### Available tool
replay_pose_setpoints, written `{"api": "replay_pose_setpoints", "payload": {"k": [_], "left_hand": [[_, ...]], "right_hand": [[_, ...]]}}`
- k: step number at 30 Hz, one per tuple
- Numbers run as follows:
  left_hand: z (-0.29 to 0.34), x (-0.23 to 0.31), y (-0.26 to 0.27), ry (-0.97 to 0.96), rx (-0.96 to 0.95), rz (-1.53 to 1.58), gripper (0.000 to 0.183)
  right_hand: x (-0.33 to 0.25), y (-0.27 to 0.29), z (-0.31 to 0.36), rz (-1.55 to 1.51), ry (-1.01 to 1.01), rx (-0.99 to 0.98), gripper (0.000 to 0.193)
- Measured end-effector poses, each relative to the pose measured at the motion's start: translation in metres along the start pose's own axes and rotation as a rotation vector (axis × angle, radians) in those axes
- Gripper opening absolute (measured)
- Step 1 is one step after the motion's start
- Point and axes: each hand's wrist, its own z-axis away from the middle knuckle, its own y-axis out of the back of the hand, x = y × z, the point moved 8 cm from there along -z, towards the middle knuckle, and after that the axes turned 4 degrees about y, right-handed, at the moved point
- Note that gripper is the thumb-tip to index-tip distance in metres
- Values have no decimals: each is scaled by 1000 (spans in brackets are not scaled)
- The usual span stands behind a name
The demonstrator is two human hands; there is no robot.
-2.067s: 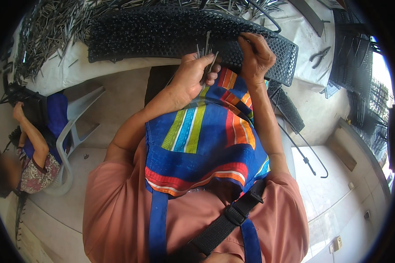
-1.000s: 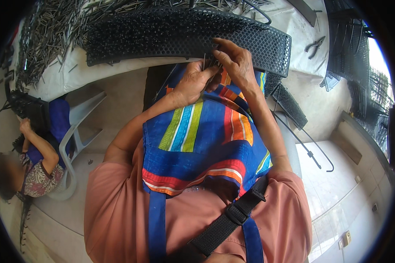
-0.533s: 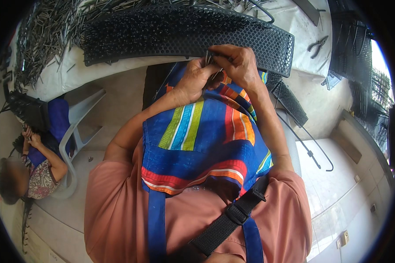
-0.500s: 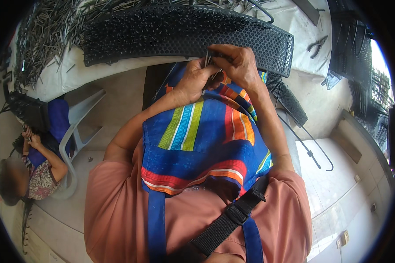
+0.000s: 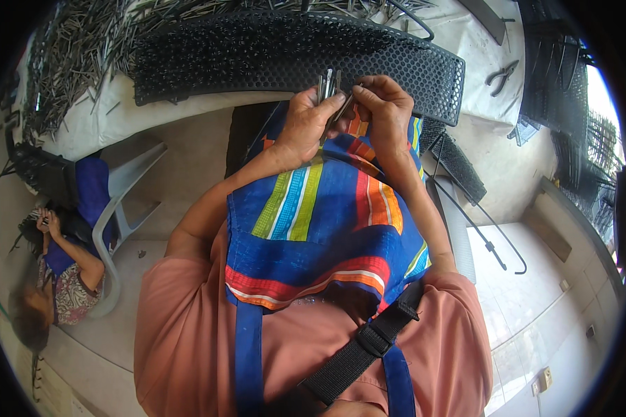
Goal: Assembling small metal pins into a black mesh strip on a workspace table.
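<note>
My left hand (image 5: 305, 128) is closed around a small bundle of thin metallic strips (image 5: 329, 80), their shiny ends standing up above the thumb. Close beside it on the right, my right hand (image 5: 388, 108) pinches one thin dark strip (image 5: 342, 111) between thumb and fingertips. Just beyond both hands lies a long, curved black perforated panel (image 5: 424, 80). Dark bristle-like ends stick out of its left and middle holes, while bare holes show toward its right end. Below my hands, a striped blue apron (image 5: 299, 208) covers my lap.
A heap of loose thin strips (image 5: 76, 62) covers the table's far left. Pliers (image 5: 501, 76) lie on the pale table cover (image 5: 480, 97) at right. Another person (image 5: 69, 271) works at left near a grey plastic chair (image 5: 115, 208). Dark mesh pieces (image 5: 563, 76) stand at far right.
My hands have drawn slightly apart, and the strips in my left hand now show more fully. My right hand has turned and lowered a little. The other person's hands have moved.
</note>
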Motion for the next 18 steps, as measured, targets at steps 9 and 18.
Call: {"api": "replay_pose_setpoints", "payload": {"k": [9,18], "left_hand": [[-1,4,4,-40,21,-98,7],[-2,5,9,-57,73,-106,4]], "right_hand": [[-21,4,-8,-4,91,81,3],[-51,10,-29,108,503,220,6]]}}
